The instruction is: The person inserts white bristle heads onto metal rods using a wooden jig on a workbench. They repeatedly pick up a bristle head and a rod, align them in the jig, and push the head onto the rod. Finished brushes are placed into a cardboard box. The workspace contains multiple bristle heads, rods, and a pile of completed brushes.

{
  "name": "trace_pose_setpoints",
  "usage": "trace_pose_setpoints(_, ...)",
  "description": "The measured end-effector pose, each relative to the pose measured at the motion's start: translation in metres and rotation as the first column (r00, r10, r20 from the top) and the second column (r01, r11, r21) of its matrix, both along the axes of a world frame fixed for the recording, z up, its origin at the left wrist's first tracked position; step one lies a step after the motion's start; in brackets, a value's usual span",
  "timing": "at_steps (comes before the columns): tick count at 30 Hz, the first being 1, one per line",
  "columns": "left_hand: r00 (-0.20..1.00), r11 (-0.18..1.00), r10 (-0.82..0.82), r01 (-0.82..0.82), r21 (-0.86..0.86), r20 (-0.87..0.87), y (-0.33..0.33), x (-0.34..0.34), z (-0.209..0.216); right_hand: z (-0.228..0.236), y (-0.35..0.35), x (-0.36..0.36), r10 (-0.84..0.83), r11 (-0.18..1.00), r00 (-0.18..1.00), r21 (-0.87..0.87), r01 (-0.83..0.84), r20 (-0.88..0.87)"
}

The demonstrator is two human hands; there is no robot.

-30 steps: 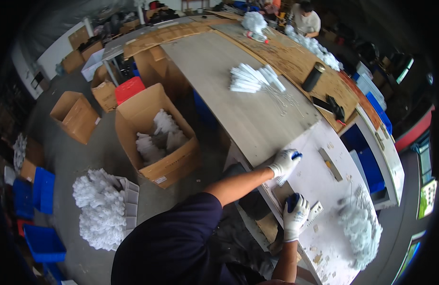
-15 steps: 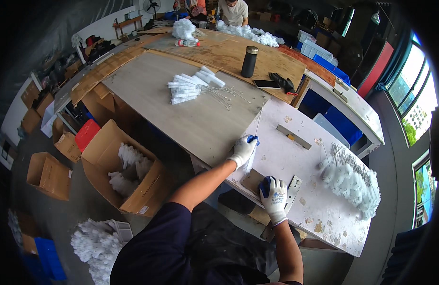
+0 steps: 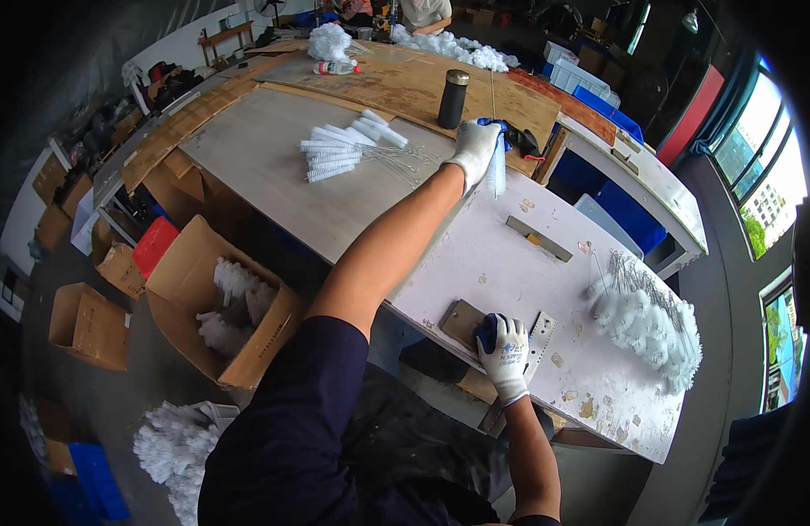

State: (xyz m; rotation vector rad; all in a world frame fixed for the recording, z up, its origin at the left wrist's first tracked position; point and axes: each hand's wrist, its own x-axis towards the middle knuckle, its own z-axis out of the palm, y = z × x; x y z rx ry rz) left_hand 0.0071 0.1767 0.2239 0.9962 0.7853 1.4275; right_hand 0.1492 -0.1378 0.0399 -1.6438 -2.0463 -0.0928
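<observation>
While slim white wire-stemmed brushes [image 3: 330, 156] lie fanned on the grey tabletop [image 3: 238, 133], a flat, rectangular brown block [image 3: 461, 322] sits well nearer. The white-gloved left hand [image 3: 478, 145] grasps a white cylindrical brush [image 3: 497, 178], raised right of the fanned ones. The right hand [image 3: 508, 353], also gloved, bends its fingers beside the block; whether they grip anything, I cannot tell. Fluffy white brushes [image 3: 646, 340] heap farther right.

Brushes [image 3: 330, 160] on table [image 3: 273, 193], flask [image 3: 453, 103] right, carton [image 3: 264, 342] left
</observation>
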Motion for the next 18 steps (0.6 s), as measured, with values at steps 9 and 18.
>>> trace_pose_setpoints(9,1.000,1.000,-0.008,0.008,0.003,0.030,-0.010,0.002,-0.013,0.001,-0.001,-0.002,0.008,1.000,1.000,0.012,-0.008,-0.016)
trace_pose_setpoints(18,0.957,0.992,0.119,-0.104,0.068,-0.265,-0.022,-0.026,-0.055,-0.005,-0.001,0.000,0.005,0.999,1.000,0.037,-0.005,-0.014)
